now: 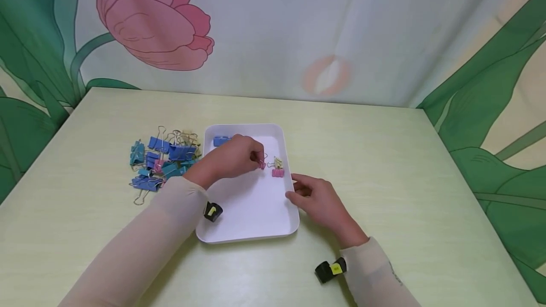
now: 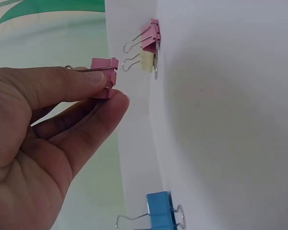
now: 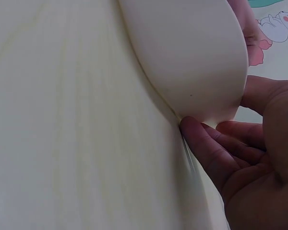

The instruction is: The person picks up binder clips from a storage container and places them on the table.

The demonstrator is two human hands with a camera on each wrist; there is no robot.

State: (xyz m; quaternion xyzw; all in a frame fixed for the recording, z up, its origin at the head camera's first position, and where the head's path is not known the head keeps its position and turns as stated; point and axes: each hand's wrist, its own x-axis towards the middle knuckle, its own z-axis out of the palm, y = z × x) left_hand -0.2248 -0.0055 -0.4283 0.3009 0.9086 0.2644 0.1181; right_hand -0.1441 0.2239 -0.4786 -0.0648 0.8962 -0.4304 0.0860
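A pink binder clip (image 2: 102,72) is pinched between the thumb and fingertips of my left hand (image 1: 236,156), above the white tray (image 1: 247,217). Inside the tray, toward the right wall, a second pink binder clip (image 1: 277,173) lies close to a yellow binder clip (image 1: 278,162). A blue binder clip (image 1: 222,141) lies at the tray's back left, partly hidden behind the left hand in the head view. My right hand (image 1: 314,199) grips the tray's right side, its fingertips at the wall (image 3: 197,72) and lower edge in the right wrist view.
Left of the tray is a loose pile of binder clips (image 1: 172,155), several blue, teal, yellow and pink, some overlapping. The pale wooden table (image 1: 375,155) runs back to a curtain (image 1: 273,37) printed with flowers and leaves.
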